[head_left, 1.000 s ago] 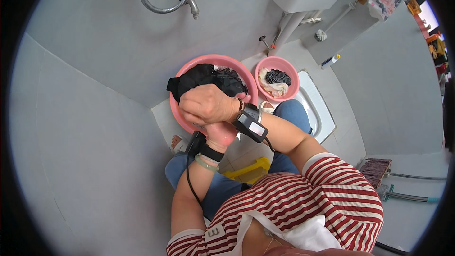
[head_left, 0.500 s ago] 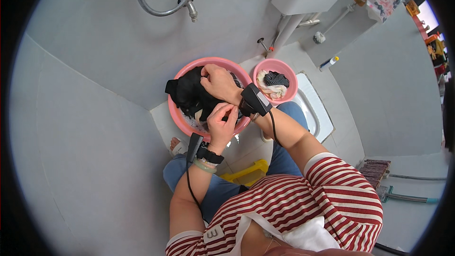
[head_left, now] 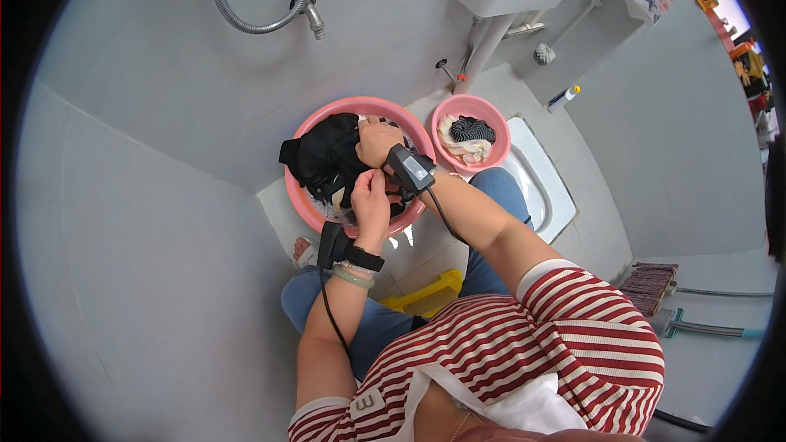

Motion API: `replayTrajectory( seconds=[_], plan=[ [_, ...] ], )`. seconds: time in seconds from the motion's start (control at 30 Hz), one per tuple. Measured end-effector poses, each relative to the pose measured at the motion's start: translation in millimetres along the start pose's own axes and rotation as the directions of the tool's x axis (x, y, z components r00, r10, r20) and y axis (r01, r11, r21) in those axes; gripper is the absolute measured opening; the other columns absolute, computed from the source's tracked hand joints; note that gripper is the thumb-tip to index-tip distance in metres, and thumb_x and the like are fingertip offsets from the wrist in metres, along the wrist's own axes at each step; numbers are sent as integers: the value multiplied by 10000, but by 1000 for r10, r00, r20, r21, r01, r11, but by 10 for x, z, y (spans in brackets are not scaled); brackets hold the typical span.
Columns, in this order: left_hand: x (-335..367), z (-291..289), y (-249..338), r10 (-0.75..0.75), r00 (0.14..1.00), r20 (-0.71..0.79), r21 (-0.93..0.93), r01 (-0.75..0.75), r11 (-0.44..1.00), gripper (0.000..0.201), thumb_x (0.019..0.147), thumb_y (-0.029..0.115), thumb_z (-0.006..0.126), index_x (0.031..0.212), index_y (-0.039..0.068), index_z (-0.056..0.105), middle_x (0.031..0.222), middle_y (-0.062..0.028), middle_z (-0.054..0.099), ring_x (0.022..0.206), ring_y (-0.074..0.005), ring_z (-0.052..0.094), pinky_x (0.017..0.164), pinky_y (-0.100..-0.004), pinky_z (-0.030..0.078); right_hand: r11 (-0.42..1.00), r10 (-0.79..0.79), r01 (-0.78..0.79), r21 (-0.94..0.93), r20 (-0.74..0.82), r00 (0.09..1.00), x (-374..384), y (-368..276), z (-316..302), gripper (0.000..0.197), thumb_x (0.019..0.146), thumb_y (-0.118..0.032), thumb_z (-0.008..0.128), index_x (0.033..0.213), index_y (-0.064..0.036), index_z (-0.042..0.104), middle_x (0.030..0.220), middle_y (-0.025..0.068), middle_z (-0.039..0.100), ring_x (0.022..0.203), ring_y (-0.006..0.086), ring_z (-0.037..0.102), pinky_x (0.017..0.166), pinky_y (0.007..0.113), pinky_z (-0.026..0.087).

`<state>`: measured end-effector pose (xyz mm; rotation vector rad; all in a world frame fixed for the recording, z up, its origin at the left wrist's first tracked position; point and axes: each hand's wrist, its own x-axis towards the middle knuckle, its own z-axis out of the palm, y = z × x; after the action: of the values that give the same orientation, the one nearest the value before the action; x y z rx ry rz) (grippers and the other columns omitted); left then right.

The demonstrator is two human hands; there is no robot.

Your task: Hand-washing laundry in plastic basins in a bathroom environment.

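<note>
A large pink basin [head_left: 296, 200] holds a wet black garment [head_left: 327, 150] in sudsy water, bunched toward the left side. My right hand [head_left: 380, 141] reaches over the basin's middle, fingers curled down and closed on the cloth; its fingertips are partly hidden. Just below it, my left hand [head_left: 372, 203] is raised at the near side of the basin, thumb and fingers pinched together on a fold of the black garment. A lighter patch of fabric shows beside the left fingers. Both wrists wear black strapped devices with cables.
To the right stands a smaller pink basin [head_left: 504, 146] with white and dark striped cloth. Beyond it is a white squat toilet [head_left: 561, 196]. A tap with a hose [head_left: 313, 23] is on the wall. A yellow stool [head_left: 426, 296] lies beneath me; a brush [head_left: 651, 288] is at the right.
My right hand has drawn down and right, its fingers now lower in the cloth. The left hand has risen slightly toward it. The whole view has shifted a little.
</note>
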<state>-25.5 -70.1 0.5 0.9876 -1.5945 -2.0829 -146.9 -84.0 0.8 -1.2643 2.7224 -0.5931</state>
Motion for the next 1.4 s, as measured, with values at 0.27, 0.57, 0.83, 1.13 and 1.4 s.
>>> replayTrajectory(
  seconds=[0.27, 0.57, 0.83, 1.13, 1.4],
  plan=[
    [-335, 199, -181, 31, 839, 543, -619, 375, 690, 279, 902, 276, 502, 1105, 85, 494, 1058, -17, 526, 972, -137, 487, 885, -319, 374, 996, -52, 38, -78, -193, 980, 112, -86, 3, 263, 654, -147, 610, 883, -24, 571, 888, 148, 561, 782, 290, 595, 678, 396, 485],
    [-305, 169, -265, 74, 882, 465, -652, 284, 703, 405, 880, 283, 537, 1194, 41, 451, 1176, -47, 507, 1101, -185, 465, 971, -353, 342, 986, -165, 161, -33, -169, 972, 41, -213, -95, 222, 684, -102, 574, 881, -1, 548, 879, 152, 537, 840, 309, 569, 729, 414, 465],
    [-353, 176, -202, -34, 951, 308, -671, 242, 701, 282, 881, 210, 540, 1109, 46, 510, 1095, -41, 548, 1026, -165, 504, 911, -326, 379, 903, -430, 381, -200, -412, 804, 69, -270, -132, 263, 645, -142, 591, 879, -26, 566, 1052, 139, 514, 963, 258, 504, 814, 387, 369],
    [-291, 153, -122, -180, 945, 272, -606, 314, 731, 292, 850, 128, 577, 1111, 14, 510, 1076, -63, 556, 982, -169, 539, 872, -310, 420, 869, -421, 494, -24, -562, 712, 53, -253, -158, 330, 599, -43, 615, 921, -29, 544, 1133, 169, 481, 1058, 307, 468, 865, 437, 353],
    [-269, 97, -126, 40, 781, 623, -591, 436, 678, 292, 852, 156, 576, 1110, 33, 514, 1119, -44, 540, 1079, -173, 481, 961, -358, 342, 748, 7, 279, 602, -427, 904, 100, -282, -130, 268, 677, -40, 555, 941, -5, 528, 1081, 187, 499, 1014, 334, 480, 846, 389, 407]
  ],
)
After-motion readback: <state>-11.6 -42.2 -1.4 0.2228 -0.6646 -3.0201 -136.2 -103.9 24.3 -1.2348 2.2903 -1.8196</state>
